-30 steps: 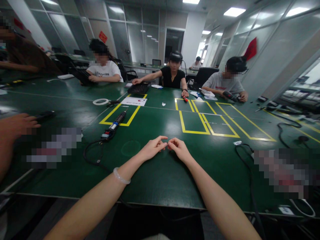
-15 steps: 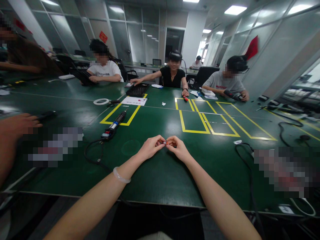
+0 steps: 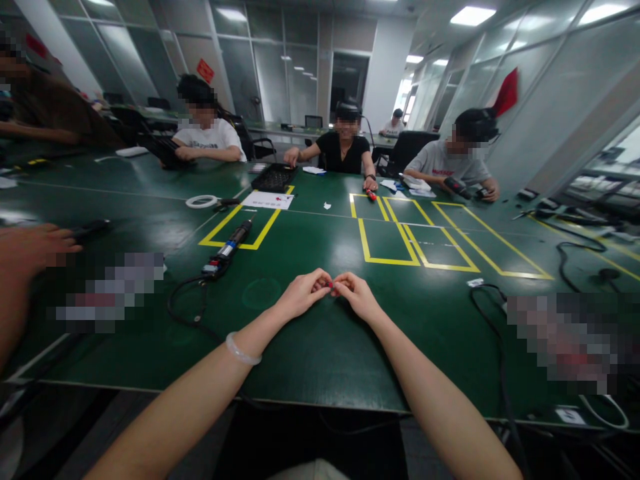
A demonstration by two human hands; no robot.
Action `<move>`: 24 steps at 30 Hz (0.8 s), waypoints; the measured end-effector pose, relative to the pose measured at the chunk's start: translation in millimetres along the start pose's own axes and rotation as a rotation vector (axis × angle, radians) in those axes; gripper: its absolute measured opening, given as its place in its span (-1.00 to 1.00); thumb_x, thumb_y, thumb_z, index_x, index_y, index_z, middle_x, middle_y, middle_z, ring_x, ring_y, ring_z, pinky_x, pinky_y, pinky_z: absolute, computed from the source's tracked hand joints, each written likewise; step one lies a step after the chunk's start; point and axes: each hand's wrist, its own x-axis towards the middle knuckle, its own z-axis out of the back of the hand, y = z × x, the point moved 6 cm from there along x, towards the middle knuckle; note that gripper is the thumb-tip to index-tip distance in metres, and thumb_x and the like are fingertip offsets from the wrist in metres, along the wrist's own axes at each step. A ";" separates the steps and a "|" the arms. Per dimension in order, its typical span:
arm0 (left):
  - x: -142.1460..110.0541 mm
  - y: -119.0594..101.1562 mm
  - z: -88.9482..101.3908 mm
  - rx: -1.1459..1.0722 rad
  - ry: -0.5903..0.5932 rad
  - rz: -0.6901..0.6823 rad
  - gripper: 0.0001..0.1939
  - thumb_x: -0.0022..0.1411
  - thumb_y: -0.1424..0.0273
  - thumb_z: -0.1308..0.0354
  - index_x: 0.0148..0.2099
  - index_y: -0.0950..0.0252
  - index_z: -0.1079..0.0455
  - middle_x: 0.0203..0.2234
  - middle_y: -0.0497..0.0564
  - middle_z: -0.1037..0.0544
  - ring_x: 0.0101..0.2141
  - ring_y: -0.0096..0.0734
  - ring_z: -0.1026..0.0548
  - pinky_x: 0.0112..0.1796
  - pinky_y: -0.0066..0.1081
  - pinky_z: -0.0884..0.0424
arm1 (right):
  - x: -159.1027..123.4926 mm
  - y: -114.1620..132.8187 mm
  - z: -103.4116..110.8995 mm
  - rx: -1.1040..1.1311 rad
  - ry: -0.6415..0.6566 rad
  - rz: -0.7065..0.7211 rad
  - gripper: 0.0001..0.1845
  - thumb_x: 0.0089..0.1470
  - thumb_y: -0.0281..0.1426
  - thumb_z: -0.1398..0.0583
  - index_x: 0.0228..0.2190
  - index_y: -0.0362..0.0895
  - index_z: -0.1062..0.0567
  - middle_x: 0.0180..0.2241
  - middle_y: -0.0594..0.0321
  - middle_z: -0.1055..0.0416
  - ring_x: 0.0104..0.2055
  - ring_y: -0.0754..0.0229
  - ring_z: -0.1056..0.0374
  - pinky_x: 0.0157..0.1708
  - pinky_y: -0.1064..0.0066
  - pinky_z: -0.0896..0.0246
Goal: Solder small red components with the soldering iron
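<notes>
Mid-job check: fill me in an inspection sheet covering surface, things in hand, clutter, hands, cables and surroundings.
Surface: green table, marked with yellow tape outlines.
Things in hand: one small red thing, too tiny to identify.
Clutter: corded tool lying across the left outline's tape; white sheet, with a black tray just behind it; paper scrap.
Hands: left hand and right hand meet fingertip to fingertip, pinching the red thing.
Cables: black cord looping from the tool; black cable running to the near edge at right.
Surroundings: co-workers seated across the table; another person's hand at far left.
</notes>
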 end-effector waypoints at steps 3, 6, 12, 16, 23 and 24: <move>-0.2 0.1 0.7 -0.017 -0.002 0.005 -0.80 0.24 0.33 -0.04 -0.14 0.29 -0.37 -0.33 -0.03 -0.53 -0.35 -0.41 -0.48 -0.30 -0.46 -0.34 | -0.7 -0.1 -0.4 0.018 -0.003 0.002 -0.74 0.08 -0.22 -0.17 -0.28 -0.16 -0.36 -0.49 0.29 -0.43 -0.43 0.26 -0.35 -0.34 0.41 -0.23; 0.4 3.4 0.9 -0.034 -0.002 0.025 -0.78 0.25 0.30 -0.03 -0.14 0.30 -0.36 -0.33 -0.01 -0.54 -0.35 -0.40 -0.48 -0.31 -0.45 -0.34 | -0.9 -0.2 -1.7 0.016 0.012 0.013 -0.71 0.03 -0.25 -0.22 -0.23 -0.14 -0.34 -0.47 0.31 -0.43 -0.43 0.27 -0.35 -0.37 0.43 -0.22; 0.4 4.5 -1.0 0.005 0.005 0.019 -0.75 0.23 0.29 -0.06 -0.08 0.29 -0.33 -0.31 -0.01 -0.52 -0.37 -0.43 -0.45 -0.34 -0.46 -0.33 | 0.2 -1.1 -0.1 0.019 0.003 -0.006 -0.77 0.06 -0.26 -0.18 -0.32 -0.17 -0.36 -0.49 0.27 -0.44 -0.42 0.26 -0.37 -0.33 0.40 -0.24; -1.2 0.6 1.4 0.117 -0.034 -0.034 -0.75 0.20 0.34 -0.09 -0.06 0.25 -0.33 -0.27 -0.01 -0.47 -0.36 -0.44 -0.42 -0.32 -0.46 -0.32 | 0.1 -0.8 0.2 0.016 -0.004 -0.028 -0.77 0.04 -0.25 -0.19 -0.34 -0.17 -0.36 -0.51 0.28 -0.43 -0.43 0.25 -0.37 -0.34 0.40 -0.24; -0.6 2.6 4.2 0.139 -0.048 -0.034 -0.79 0.23 0.34 -0.03 -0.12 0.25 -0.38 -0.28 0.01 -0.46 -0.34 -0.41 -0.41 -0.30 -0.44 -0.32 | -1.4 1.2 -1.8 0.034 0.000 0.007 -0.65 -0.01 -0.26 -0.23 -0.19 -0.12 -0.31 -0.49 0.32 -0.41 -0.48 0.28 -0.32 -0.42 0.43 -0.21; -0.2 3.6 4.1 0.131 -0.047 -0.031 -0.79 0.23 0.33 -0.03 -0.12 0.26 -0.38 -0.28 0.01 -0.46 -0.34 -0.40 -0.41 -0.30 -0.44 -0.32 | -1.5 1.3 -2.2 0.033 0.008 0.014 -0.63 -0.02 -0.27 -0.24 -0.18 -0.12 -0.30 -0.48 0.33 -0.40 -0.48 0.29 -0.31 -0.43 0.44 -0.20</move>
